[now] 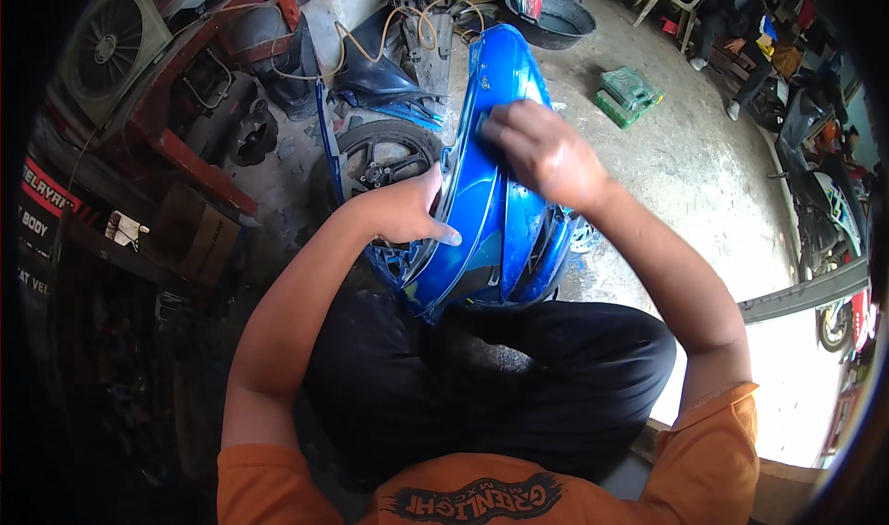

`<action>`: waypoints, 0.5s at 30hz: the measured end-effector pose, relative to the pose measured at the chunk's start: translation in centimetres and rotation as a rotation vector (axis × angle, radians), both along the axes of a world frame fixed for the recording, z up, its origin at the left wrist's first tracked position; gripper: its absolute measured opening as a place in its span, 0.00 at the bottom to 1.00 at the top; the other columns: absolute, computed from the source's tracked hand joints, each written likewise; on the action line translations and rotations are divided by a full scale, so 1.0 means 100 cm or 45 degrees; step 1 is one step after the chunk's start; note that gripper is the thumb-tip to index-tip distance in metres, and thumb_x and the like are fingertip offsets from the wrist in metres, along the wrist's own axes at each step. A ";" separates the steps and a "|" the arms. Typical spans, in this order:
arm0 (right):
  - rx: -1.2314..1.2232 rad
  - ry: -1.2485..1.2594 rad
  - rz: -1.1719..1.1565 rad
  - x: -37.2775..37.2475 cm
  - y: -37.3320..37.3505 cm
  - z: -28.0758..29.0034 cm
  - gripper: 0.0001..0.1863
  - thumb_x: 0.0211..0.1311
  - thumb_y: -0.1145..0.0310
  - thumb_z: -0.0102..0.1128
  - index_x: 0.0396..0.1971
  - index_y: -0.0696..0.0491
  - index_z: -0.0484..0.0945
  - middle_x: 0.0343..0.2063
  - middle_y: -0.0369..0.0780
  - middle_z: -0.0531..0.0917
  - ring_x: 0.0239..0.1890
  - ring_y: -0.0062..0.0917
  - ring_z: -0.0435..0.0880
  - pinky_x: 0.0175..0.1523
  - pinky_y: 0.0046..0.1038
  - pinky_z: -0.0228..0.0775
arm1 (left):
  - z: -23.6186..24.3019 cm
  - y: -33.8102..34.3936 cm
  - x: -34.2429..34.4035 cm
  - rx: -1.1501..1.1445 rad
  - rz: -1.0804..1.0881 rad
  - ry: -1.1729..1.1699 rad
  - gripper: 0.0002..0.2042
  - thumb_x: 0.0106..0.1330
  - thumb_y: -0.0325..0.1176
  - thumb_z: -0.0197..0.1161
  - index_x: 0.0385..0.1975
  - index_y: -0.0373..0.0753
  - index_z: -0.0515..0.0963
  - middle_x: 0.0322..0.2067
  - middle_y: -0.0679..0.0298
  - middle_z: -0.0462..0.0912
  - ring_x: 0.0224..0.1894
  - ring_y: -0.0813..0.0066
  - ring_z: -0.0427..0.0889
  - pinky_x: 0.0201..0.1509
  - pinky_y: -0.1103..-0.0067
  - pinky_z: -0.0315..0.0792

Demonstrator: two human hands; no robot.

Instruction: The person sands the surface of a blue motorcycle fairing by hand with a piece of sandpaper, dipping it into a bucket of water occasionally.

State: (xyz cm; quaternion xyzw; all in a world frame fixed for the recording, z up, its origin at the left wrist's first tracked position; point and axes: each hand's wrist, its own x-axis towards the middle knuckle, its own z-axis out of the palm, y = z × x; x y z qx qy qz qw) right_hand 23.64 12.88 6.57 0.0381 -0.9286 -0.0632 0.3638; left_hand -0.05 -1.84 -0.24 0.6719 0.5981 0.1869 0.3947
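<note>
A glossy blue motorcycle body panel (491, 247) stands upright in front of my crossed legs. My left hand (417, 212) grips its left edge, thumb over the rim and fingers mostly hidden behind it. Up on the panel's face, my right hand (542, 155) presses a small dark pad (483, 131) to the surface with bent fingers; the pad is mostly covered by them. Behind the panel, a black wheel (380, 150) shows on the left.
A black tub (565, 34) and green cases (628, 99) lie on the concrete floor (648, 182). A red metal frame (167, 145), fan (106, 48) and cardboard box (199, 238) are left. A person (741, 43) is at upper right, near parked motorcycles (824, 210).
</note>
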 end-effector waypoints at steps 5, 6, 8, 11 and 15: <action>-0.062 0.169 0.006 0.008 -0.021 -0.012 0.19 0.55 0.77 0.73 0.49 0.60 0.85 0.53 0.48 0.83 0.53 0.43 0.84 0.57 0.38 0.82 | 0.027 -0.010 0.015 0.000 0.047 0.109 0.60 0.61 0.38 0.83 0.81 0.22 0.41 0.77 0.39 0.63 0.79 0.55 0.64 0.84 0.67 0.55; -0.125 0.212 -0.067 0.010 -0.018 -0.014 0.19 0.56 0.79 0.74 0.50 0.59 0.85 0.54 0.50 0.83 0.55 0.46 0.83 0.59 0.42 0.81 | 0.029 -0.011 0.017 -0.007 0.037 0.063 0.60 0.61 0.40 0.83 0.81 0.22 0.42 0.77 0.38 0.63 0.79 0.54 0.63 0.85 0.67 0.54; -0.228 0.382 -0.221 0.009 -0.011 -0.017 0.19 0.55 0.82 0.71 0.49 0.58 0.86 0.52 0.49 0.83 0.52 0.47 0.83 0.57 0.43 0.80 | 0.033 -0.012 0.023 -0.032 0.063 0.054 0.60 0.62 0.39 0.82 0.81 0.22 0.41 0.77 0.38 0.63 0.80 0.54 0.63 0.85 0.67 0.54; -0.274 0.445 -0.270 0.012 -0.008 -0.021 0.18 0.54 0.84 0.69 0.47 0.59 0.88 0.47 0.47 0.84 0.48 0.46 0.82 0.54 0.42 0.80 | 0.033 -0.013 0.022 -0.085 0.108 0.045 0.59 0.63 0.36 0.81 0.81 0.22 0.41 0.77 0.38 0.62 0.80 0.55 0.62 0.85 0.67 0.55; -0.337 0.271 -0.087 0.019 -0.028 -0.023 0.24 0.49 0.85 0.68 0.51 0.58 0.86 0.45 0.46 0.85 0.49 0.44 0.83 0.53 0.42 0.79 | 0.026 -0.020 0.023 -0.006 0.162 0.032 0.56 0.64 0.32 0.79 0.81 0.23 0.42 0.77 0.39 0.64 0.79 0.57 0.64 0.84 0.67 0.58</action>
